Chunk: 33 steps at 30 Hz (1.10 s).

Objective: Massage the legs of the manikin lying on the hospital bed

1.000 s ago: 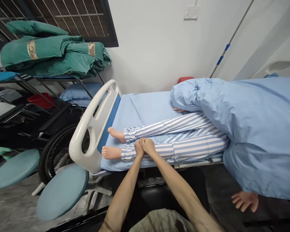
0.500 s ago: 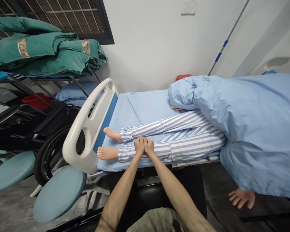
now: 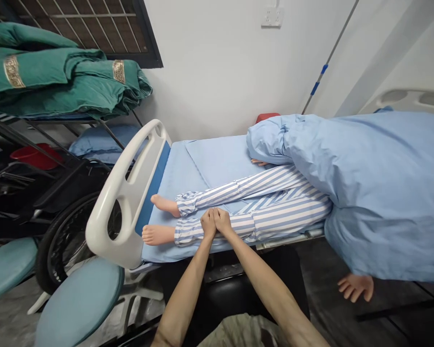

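My left hand (image 3: 208,223) and my right hand (image 3: 222,220) are closed into fists, pressed side by side over the shin of the nearer leg. That leg belongs to a manikin-like figure on the bed in blue-and-white striped trousers (image 3: 289,214). Neither fist shows anything held, and the trouser cloth is not visibly pulled. Left of my hands, the nearer bare foot (image 3: 158,235) and the farther bare foot (image 3: 165,205) stick out of gathered cuffs. A light blue quilt (image 3: 376,183) covers the upper body. One hand of the figure (image 3: 356,287) hangs below the quilt's edge.
A white footboard (image 3: 106,212) closes the bed's left end. Beyond it stand a wheelchair wheel (image 3: 54,250), round blue stool seats (image 3: 81,301), a red basin (image 3: 36,156) and folded green quilts (image 3: 68,86). A pole (image 3: 325,67) leans by the wall.
The view has turned slightly, shifting most of the scene a little left and its lower left part down. My fists stay together over the same shin, looking slightly more overlapped at the thumbs.
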### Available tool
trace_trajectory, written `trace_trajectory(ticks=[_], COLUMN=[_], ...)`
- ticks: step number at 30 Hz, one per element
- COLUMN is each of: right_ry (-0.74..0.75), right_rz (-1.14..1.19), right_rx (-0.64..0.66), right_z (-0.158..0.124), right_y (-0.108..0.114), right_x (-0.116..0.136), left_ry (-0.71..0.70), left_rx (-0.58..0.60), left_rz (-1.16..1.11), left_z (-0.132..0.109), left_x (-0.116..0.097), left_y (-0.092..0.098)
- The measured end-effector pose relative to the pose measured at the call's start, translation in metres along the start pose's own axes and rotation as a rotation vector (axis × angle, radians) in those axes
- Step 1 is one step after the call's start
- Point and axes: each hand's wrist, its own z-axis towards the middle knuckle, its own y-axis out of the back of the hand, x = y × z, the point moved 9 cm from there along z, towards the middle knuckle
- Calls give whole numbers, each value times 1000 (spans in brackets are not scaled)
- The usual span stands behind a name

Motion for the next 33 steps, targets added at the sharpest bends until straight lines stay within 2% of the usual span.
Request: trace_trajectory(ticks=[4,10,14,19,24,29,33], right_ry=[15,18,15,9,-23,-18,-10], right_rz=[-141,-138,-87,11,133,222,209], right_rx=[23,-17,-46,-88,-113,-137,-131], right_z=[3,3,1,3,8,6,5], right_y=[2,-1,0,3,5,7,5], right_x=[1,-5,-8,-11,-20,-20,-20], left_ry=[-30,-37,-64,-32,-4,-51,-65], left_rx=[38,61,74,90,41,42,51], left_rz=[-39,-22,-2,-48,-141,-2,43], left_z=[0,-1,-2,3,4,0,1], left_x=[-2,2,1,-3,-10,-6,-4], left_y=[-3,-5,-6,-9,-12,-17,-17])
